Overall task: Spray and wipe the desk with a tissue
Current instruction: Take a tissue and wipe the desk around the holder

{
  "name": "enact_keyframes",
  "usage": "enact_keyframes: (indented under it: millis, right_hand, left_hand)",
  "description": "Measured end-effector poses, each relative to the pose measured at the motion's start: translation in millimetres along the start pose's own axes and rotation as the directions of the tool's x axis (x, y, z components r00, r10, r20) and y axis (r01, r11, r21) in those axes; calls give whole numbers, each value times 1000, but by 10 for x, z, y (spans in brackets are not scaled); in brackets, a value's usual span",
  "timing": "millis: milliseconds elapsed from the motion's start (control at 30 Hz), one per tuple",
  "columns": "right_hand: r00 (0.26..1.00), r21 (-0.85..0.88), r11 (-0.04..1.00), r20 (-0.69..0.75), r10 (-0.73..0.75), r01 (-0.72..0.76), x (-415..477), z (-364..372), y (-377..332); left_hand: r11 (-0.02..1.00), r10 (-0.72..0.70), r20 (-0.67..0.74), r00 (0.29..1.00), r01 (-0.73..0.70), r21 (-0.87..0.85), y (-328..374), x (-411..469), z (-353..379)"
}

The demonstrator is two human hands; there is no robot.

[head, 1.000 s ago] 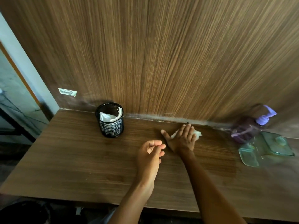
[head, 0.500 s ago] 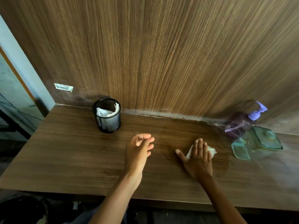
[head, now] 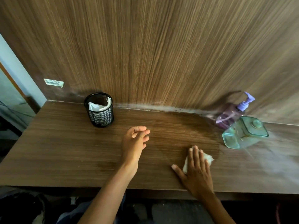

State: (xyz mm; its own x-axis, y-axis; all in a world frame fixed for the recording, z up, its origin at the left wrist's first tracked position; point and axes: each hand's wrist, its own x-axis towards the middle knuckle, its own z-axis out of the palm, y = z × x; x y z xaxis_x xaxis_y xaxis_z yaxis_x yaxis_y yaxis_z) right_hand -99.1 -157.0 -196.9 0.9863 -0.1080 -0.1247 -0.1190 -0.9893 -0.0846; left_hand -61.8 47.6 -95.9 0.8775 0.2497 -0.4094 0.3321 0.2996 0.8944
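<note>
A white tissue (head: 207, 157) lies flat on the brown wooden desk (head: 64, 151), pressed under the fingers of my right hand (head: 196, 168) near the front edge, right of centre. Only its edges show around the fingers. My left hand (head: 134, 143) rests on the desk at the middle, fingers loosely curled, holding nothing. A purple pump bottle (head: 233, 113) stands at the back right against the wall. The desk surface between my hands and the bottle looks darker and damp.
A black mesh cup (head: 100, 110) with white paper inside stands at the back left of centre. A clear green glass jar (head: 244, 132) sits in front of the purple bottle. A wood-panel wall (head: 161, 54) closes the back; the desk's left edge drops off.
My right hand has slid the tissue from the back of the desk by the wall toward the front edge and to the right. My left hand has stayed about where it was.
</note>
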Motion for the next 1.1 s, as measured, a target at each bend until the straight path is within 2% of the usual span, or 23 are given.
enact_keyframes:
  millis: [100,200,267,367,433,500,700,867,967,1100]
  right_hand:
    - [985,52,984,39,168,-170,71,-146,232]
    - [961,120,956,96,258,-268,282,-250,55]
    - [970,140,961,66,232,-239,379,-223,-202]
    - [999,104,993,26,45,-47,212,-77,-551]
    - [999,68,996,3,-50,50,-42,23,-594]
    - [997,28,997,-10,-77,78,-290,109,-467]
    - [994,35,993,16,113,-113,-344,26,13]
    - [973,115,967,55,223,-228,64,-184,-252]
    - [988,118,981,42,147,-151,233,-155,-610]
    - [990,52,990,24,-136,135,-79,35,-951]
  left_hand:
    - [1000,-1,-4,1000,1,12,3,5,-26]
    - [1000,0,1,1000,0,22,1,12,-9]
    - [1000,3,1,1000,-3,18,5,-4,22]
    - [1000,-1,11,1000,1,16,8,-27,62]
    - [1000,-5,16,1000,4,19,4,-25,71]
    - [1000,-3,8,1000,3,23,-4,-9,56]
    - [1000,-7,-2,1000,7,22,4,8,-12]
    - [1000,4,1,1000,-4,17,9,-1,-14]
    - [1000,10,-3,1000,-10,15,15,7,1]
    - [1000,-8,-3,1000,8,15,-5,36,23]
